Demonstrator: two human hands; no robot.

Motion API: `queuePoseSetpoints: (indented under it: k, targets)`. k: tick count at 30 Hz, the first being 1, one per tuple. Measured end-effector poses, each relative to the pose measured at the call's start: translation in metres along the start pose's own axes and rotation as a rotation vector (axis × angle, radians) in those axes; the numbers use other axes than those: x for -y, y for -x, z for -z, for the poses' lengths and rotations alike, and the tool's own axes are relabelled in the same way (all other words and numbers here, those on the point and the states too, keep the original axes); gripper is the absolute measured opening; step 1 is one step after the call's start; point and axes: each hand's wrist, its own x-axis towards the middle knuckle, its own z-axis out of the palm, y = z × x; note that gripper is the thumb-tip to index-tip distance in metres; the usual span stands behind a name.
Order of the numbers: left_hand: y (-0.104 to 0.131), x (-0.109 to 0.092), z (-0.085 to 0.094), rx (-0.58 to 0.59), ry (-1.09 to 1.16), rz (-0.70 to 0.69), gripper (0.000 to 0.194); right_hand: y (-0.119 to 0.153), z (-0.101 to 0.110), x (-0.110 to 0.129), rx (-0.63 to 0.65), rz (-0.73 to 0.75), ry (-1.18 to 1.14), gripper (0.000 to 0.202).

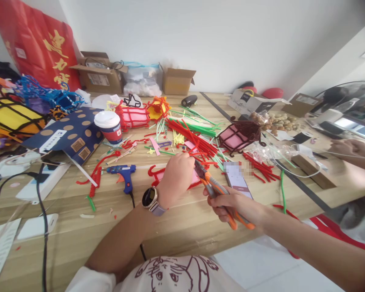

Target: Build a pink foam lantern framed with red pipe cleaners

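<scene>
My right hand [231, 202] is wrapped around the grey and orange handles of pliers [214, 188]. Their jaws point up and left, close beside the fingertips of my left hand [179, 174]. Closed and with a watch on its wrist, my left hand pinches a red pipe cleaner [202, 153] by the jaws; whether the jaws touch it I cannot tell. Under this hand lies a pink panel edged with red pipe cleaner [155, 174], partly hidden. Left of it, a blue glue gun [126, 174] rests on its side.
Bundled red pipe cleaners [197, 138] and a dark-framed pink lantern [239, 136] lie beyond my hands. A phone [239, 178] sits right of the pliers. A lidded paper cup [108, 126] stands at left, near a power strip [39, 182]. Another person's hands [349, 150] are at far right.
</scene>
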Motion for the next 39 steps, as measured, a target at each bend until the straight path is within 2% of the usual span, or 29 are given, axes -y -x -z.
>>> queuePoseSetpoints:
  k: [7, 13, 17, 20, 22, 24, 26, 30, 32, 34, 37, 39]
  targets:
    - [0.0, 0.002, -0.005, 0.026, -0.007, -0.031, 0.023, -0.001, 0.005, 0.006, -0.086, 0.044, 0.177, 0.027]
    - [-0.001, 0.001, -0.006, 0.011, -0.005, -0.034, 0.023, 0.008, -0.001, 0.019, -0.106, -0.038, 0.178, 0.03]
    - [-0.001, 0.0, -0.006, -0.011, 0.003, -0.031, 0.022, 0.008, -0.004, 0.02, -0.114, 0.009, 0.223, 0.027]
    - [-0.002, -0.001, -0.007, -0.017, 0.013, -0.006, 0.024, 0.002, -0.002, 0.019, -0.196, 0.079, 0.491, 0.019]
    - [-0.002, -0.001, -0.008, -0.017, 0.017, 0.033, 0.025, -0.002, 0.0, 0.018, -0.282, 0.185, 0.728, 0.016]
    - [-0.003, -0.002, -0.007, -0.011, 0.024, 0.066, 0.026, -0.006, 0.001, 0.017, -0.35, 0.289, 0.861, 0.016]
    - [-0.003, -0.001, -0.006, -0.006, 0.04, 0.076, 0.026, -0.007, 0.001, 0.017, -0.323, 0.256, 0.793, 0.017]
    - [-0.004, 0.001, -0.001, -0.007, 0.07, 0.062, 0.026, -0.002, -0.002, 0.019, -0.091, 0.035, 0.267, 0.031]
    - [-0.004, 0.001, 0.001, -0.007, 0.071, 0.057, 0.027, -0.001, -0.002, 0.02, -0.038, 0.015, 0.156, 0.034]
    - [-0.004, 0.001, 0.002, -0.003, 0.068, 0.058, 0.027, -0.003, 0.0, 0.021, -0.069, 0.047, 0.253, 0.03]
    - [-0.004, 0.0, 0.003, -0.004, 0.053, 0.072, 0.028, -0.008, 0.004, 0.021, -0.244, 0.235, 0.636, 0.02]
    - [-0.004, 0.0, 0.002, -0.01, 0.048, 0.076, 0.029, -0.011, 0.006, 0.021, -0.323, 0.33, 0.798, 0.018]
